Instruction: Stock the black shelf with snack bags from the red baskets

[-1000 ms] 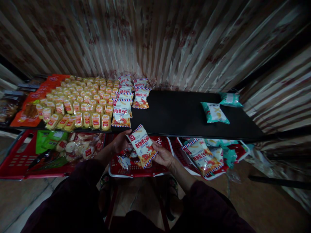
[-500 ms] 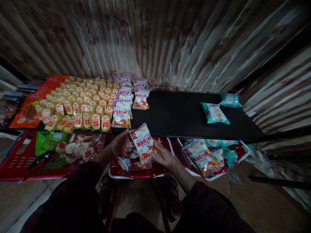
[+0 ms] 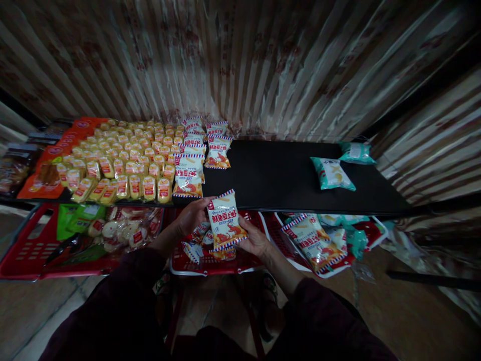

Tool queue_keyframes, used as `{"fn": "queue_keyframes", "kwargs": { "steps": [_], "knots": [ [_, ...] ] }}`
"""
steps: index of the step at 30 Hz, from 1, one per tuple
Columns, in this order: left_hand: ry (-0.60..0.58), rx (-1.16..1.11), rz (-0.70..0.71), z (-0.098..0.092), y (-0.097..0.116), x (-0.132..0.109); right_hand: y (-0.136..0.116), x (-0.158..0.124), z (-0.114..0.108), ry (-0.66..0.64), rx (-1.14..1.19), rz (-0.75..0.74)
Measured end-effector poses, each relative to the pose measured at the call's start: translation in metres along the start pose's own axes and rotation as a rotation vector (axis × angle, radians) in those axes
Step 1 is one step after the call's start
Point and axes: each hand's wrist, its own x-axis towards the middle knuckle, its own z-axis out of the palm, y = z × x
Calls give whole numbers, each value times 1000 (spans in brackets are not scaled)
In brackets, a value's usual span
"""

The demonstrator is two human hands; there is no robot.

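Between my hands is a white and orange snack bag (image 3: 226,220) with red lettering and striped ends, held upright over the middle red basket (image 3: 221,271). My left hand (image 3: 193,216) grips its upper left corner with closed fingers. Lower on the right side, my right hand (image 3: 253,238) is closed on the bag's edge. More bags of the same kind (image 3: 201,235) lie in the basket below, partly hidden by the held one. On the black shelf (image 3: 270,175) just beyond, matching snack bags (image 3: 188,175) lie in two overlapping columns.
Many small yellow wrapped cakes (image 3: 124,160) fill the shelf's left part, beside an orange package (image 3: 56,160). Two teal bags (image 3: 332,174) lie at the right. A left red basket (image 3: 22,250) holds green and clear packages; a right basket (image 3: 332,273) holds snack bags. Curtains hang behind.
The held bag has turned from a slant to nearly upright, its top swinging right. Both hands stay on it, with only slight shifts. The shelf goods look the same.
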Motion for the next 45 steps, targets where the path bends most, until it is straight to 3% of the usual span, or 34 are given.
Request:
{"fn": "queue_keyframes", "kwargs": {
  "steps": [13,18,24,32,40,45],
  "knots": [
    [59,54,62,12,1,14,-6,1,4,1,38,39],
    [174,79,101,22,5,17,-9,5,2,3,26,-13],
    [215,77,201,32,5,22,-19,6,5,-3,49,-100],
    [382,293,335,37,-3,17,-36,2,16,44,116,-123],
    [284,582,512,44,-23,-2,-38,-1,22,2,93,-164],
    [303,783,584,44,-24,-3,-39,-5,29,-19,89,-158]
  ]
}}
